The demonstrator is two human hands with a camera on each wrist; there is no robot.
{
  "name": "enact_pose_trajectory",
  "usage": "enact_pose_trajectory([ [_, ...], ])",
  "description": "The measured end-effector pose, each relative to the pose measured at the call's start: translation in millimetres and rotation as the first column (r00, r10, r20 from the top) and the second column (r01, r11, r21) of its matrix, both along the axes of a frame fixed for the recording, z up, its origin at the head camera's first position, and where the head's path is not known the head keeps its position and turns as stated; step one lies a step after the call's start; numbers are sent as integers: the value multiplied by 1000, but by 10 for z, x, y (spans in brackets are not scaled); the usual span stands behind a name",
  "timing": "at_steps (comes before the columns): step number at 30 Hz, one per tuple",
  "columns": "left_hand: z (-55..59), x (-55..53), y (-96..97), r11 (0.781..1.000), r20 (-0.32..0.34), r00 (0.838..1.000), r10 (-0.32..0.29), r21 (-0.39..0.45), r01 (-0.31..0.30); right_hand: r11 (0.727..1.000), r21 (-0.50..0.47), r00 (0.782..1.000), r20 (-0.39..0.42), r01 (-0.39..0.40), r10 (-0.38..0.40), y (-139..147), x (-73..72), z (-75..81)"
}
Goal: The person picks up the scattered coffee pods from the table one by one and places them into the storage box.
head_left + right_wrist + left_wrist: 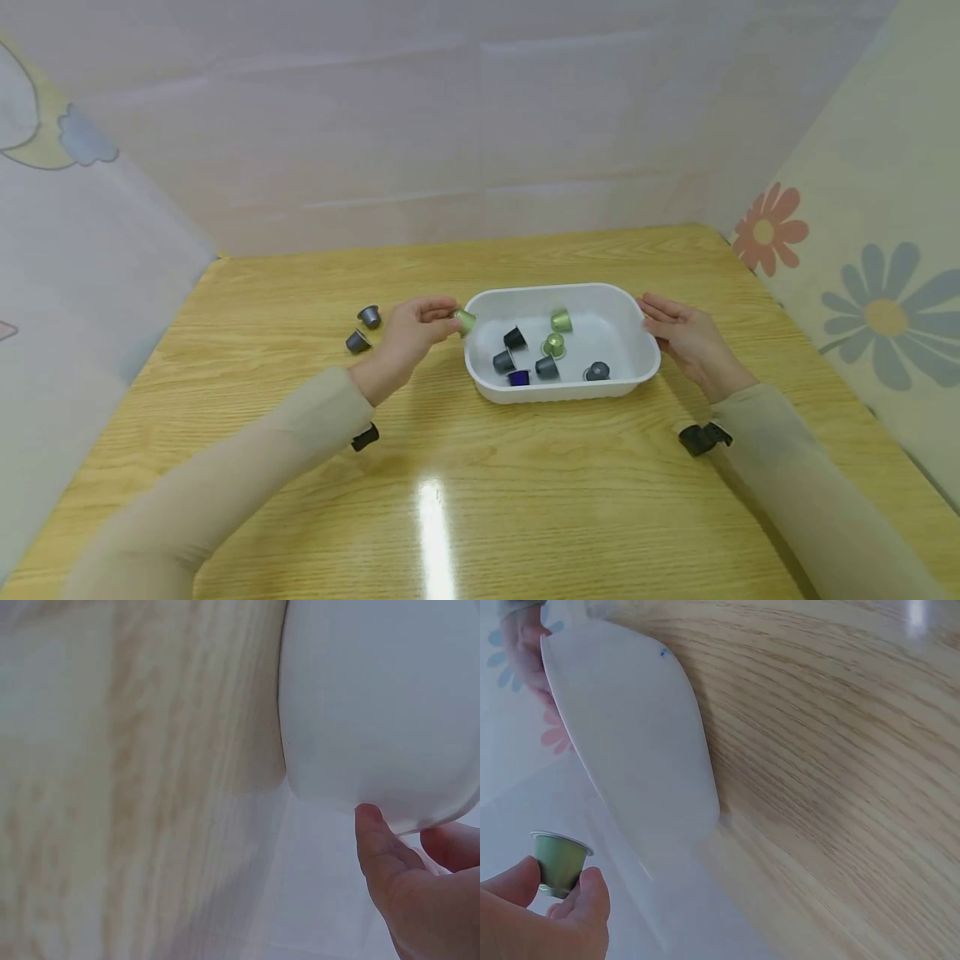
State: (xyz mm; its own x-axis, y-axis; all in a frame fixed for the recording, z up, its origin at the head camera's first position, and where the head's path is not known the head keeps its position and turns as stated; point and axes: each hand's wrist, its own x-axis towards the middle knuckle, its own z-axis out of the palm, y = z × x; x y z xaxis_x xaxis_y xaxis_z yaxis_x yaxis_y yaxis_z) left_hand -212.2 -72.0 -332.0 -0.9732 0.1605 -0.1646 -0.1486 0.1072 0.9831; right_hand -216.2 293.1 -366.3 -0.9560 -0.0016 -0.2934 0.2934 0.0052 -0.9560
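Observation:
My left hand [408, 337] pinches a light green coffee capsule [464, 322] just at the left rim of a white plastic container [487, 389]. In the left wrist view the green capsule [560, 861] sits between thumb and fingertips, its wide foil end up. At the container's right end, my right hand [690, 337] holds the edge, thumb near the rim and fingers against the outer wall. Several capsules lie inside: two green ones, including a green capsule [553, 345], a black capsule [514, 337], a dark blue capsule [519, 377] and grey ones, such as a grey capsule [547, 367].
Left of my left hand, two grey capsules lie on the wooden table [525, 483]: a farther grey capsule [370, 316] and a nearer grey capsule [357, 341]. A pale sheet [465, 125] stands behind the table, with printed sheets [885, 208] along the sides.

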Motion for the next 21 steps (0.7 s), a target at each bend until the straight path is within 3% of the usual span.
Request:
enact_pose_trajectory([
  [9,-66,24,180,999,23,999,-38,-38,39,1000,10,1000,-1,-8,8,0,8,3],
  [21,-11,49,480,983,14,995,-101,-153,102,999,24,1000,-16,-22,23,18,-2,-13],
])
